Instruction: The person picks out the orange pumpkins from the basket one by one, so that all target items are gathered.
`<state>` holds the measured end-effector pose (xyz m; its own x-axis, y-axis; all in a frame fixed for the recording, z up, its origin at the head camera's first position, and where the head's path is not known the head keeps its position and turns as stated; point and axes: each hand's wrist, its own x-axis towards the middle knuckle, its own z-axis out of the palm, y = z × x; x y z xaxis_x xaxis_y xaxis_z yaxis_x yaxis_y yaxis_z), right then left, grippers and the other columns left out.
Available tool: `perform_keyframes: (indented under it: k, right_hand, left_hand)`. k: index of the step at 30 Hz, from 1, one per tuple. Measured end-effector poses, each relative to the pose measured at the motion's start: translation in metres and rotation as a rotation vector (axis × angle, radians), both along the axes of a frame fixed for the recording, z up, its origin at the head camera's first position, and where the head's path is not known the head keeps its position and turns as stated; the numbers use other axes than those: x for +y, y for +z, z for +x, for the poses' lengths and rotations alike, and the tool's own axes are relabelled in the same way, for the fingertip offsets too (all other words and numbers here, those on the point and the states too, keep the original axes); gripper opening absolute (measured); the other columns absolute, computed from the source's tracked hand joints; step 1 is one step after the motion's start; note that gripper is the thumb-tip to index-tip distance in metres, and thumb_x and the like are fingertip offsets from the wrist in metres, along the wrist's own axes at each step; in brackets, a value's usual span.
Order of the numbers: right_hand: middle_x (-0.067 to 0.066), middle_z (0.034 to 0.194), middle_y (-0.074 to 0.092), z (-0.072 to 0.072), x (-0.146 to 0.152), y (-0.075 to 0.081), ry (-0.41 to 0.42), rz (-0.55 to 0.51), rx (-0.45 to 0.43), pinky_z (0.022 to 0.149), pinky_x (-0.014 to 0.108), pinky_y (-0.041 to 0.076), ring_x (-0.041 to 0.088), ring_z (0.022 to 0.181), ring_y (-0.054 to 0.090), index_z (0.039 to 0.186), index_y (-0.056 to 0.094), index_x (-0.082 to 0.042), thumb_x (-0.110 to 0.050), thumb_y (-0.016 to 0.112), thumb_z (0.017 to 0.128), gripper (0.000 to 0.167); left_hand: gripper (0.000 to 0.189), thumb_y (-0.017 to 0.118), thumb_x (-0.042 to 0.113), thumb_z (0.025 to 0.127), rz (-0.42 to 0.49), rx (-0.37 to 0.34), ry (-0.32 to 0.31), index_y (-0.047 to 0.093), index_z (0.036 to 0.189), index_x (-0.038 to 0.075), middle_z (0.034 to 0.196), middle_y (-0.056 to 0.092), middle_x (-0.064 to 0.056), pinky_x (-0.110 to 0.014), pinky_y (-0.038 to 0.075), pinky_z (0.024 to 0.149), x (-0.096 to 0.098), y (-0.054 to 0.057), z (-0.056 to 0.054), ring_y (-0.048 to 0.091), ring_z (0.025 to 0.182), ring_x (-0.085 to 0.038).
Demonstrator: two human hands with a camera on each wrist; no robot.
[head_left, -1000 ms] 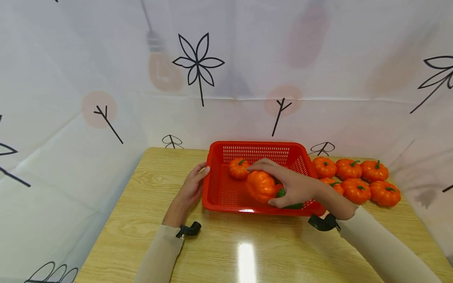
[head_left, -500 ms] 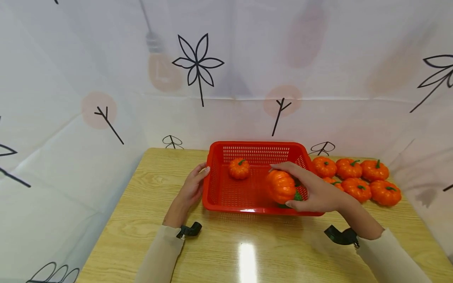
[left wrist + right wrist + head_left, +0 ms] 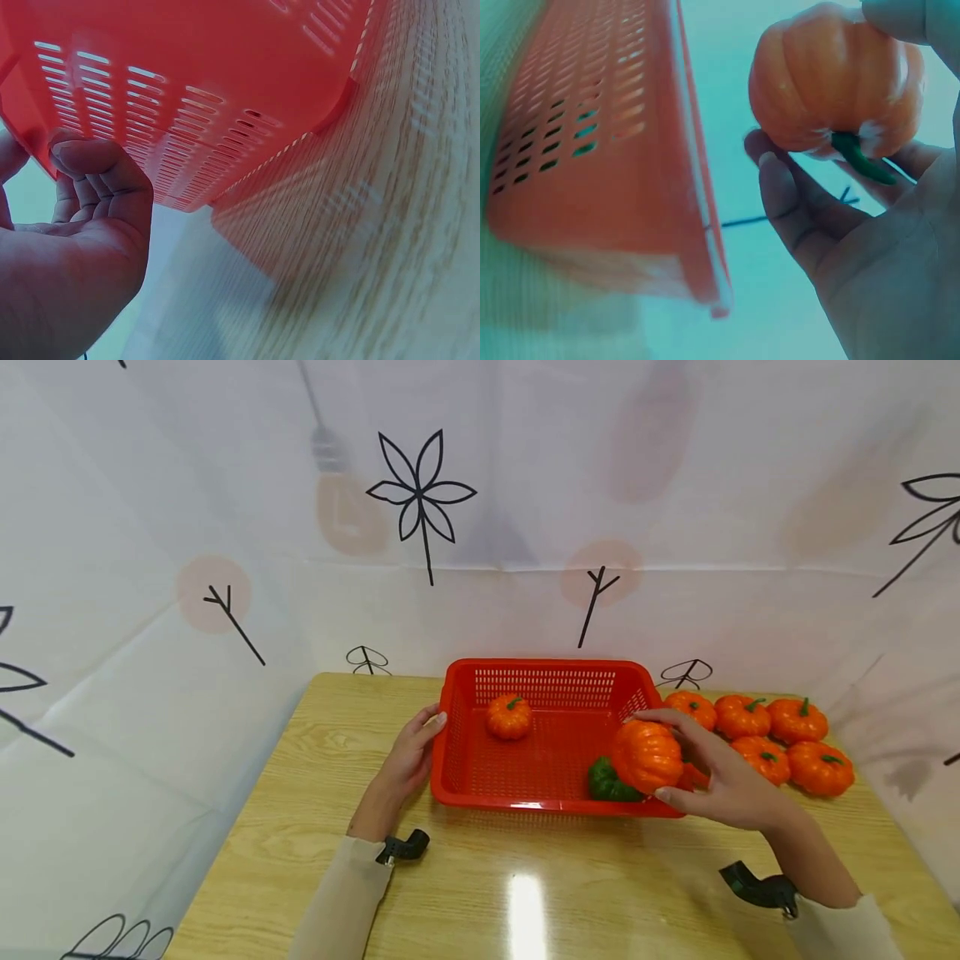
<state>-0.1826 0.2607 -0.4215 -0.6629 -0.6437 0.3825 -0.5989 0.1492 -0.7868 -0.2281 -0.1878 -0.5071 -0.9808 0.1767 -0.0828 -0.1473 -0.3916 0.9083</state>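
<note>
My right hand [image 3: 723,781] holds an orange toy pumpkin [image 3: 647,756] over the right rim of the red plastic basket [image 3: 517,804]. In the right wrist view, thumb and fingers pinch the pumpkin [image 3: 832,82], its green stem turned toward the palm. On the basket's left side, my left hand [image 3: 408,756] grips the rim; the left wrist view shows its curled fingers [image 3: 97,157] at the slotted wall. Inside the basket, one small orange pumpkin [image 3: 509,717] sits at the back left. A green, rounded vegetable [image 3: 611,781] lies at the front right, partly hidden by the held pumpkin.
Several orange pumpkins [image 3: 821,768] stand in two rows on the wooden table [image 3: 450,893] to the right of the basket, partly behind my right hand. A white patterned cloth [image 3: 495,527] hangs behind the table's back edge.
My right hand has carried the pumpkin rightward, from over the basket's middle to its right rim, uncovering the green vegetable. The left hand and basket have stayed in place.
</note>
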Motion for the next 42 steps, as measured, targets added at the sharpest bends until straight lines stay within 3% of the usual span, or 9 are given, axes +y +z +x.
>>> perform_keyframes:
  k: [6, 12, 20, 27, 35, 42]
  right_hand:
    - [0.02, 0.15, 0.046, 0.003, 0.016, -0.01, 0.018, -0.068, 0.015, 0.098, 0.021, 0.056, 0.019, 0.123, 0.062, 0.156, 0.036, 0.009, 0.025, 0.073, 0.077, 0.088]
    - [0.023, 0.157, 0.04, 0.009, 0.033, -0.017, -0.004, -0.068, 0.049, 0.108, 0.014, 0.046, 0.016, 0.136, 0.053, 0.156, 0.033, 0.014, 0.028, 0.071, 0.075, 0.091]
    - [0.023, 0.151, 0.042, 0.018, 0.052, -0.018, -0.056, -0.056, 0.049, 0.102, 0.015, 0.051, 0.016, 0.127, 0.057, 0.154, 0.033, 0.016, 0.03, 0.072, 0.075, 0.089]
    - [0.017, 0.152, 0.045, 0.023, 0.071, -0.022, -0.156, -0.05, 0.035, 0.1, 0.013, 0.051, 0.011, 0.13, 0.057, 0.156, 0.031, 0.015, 0.033, 0.071, 0.075, 0.092]
    - [-0.001, 0.15, 0.048, 0.032, 0.083, -0.024, -0.385, 0.134, 0.052, 0.095, 0.006, 0.047, 0.0, 0.12, 0.058, 0.158, 0.039, 0.0, 0.022, 0.08, 0.077, 0.093]
    - [-0.012, 0.138, 0.055, 0.033, 0.089, -0.032, -0.453, 0.207, 0.092, 0.093, 0.002, 0.043, -0.005, 0.113, 0.057, 0.149, 0.047, -0.001, 0.011, 0.09, 0.074, 0.088]
  left_hand:
    - [0.039, 0.055, 0.02, 0.112, -0.001, 0.002, 0.001, 0.047, 0.148, 0.005, 0.14, 0.058, -0.021, -0.03, 0.061, 0.093, -0.001, 0.0, -0.002, 0.065, 0.114, -0.023]
    - [0.04, 0.055, 0.02, 0.112, 0.001, -0.001, -0.008, 0.045, 0.148, 0.004, 0.14, 0.058, -0.022, -0.031, 0.061, 0.094, -0.001, 0.001, 0.0, 0.066, 0.114, -0.023]
    - [0.037, 0.055, 0.02, 0.112, 0.014, -0.011, -0.006, 0.048, 0.146, 0.007, 0.142, 0.057, -0.021, -0.032, 0.061, 0.095, 0.001, 0.003, 0.0, 0.065, 0.117, -0.025]
    - [0.035, 0.055, 0.019, 0.112, 0.02, -0.007, 0.0, 0.048, 0.145, 0.006, 0.134, 0.061, -0.018, -0.03, 0.062, 0.091, 0.0, 0.001, -0.001, 0.067, 0.111, -0.022]
    - [0.036, 0.054, 0.016, 0.112, 0.027, 0.002, 0.002, 0.047, 0.145, 0.004, 0.124, 0.065, -0.012, -0.028, 0.062, 0.086, 0.001, -0.003, -0.002, 0.069, 0.106, -0.019]
    - [0.036, 0.056, 0.018, 0.112, 0.013, 0.0, 0.011, 0.048, 0.145, 0.006, 0.127, 0.063, -0.014, -0.028, 0.062, 0.087, 0.001, -0.002, -0.001, 0.068, 0.108, -0.02]
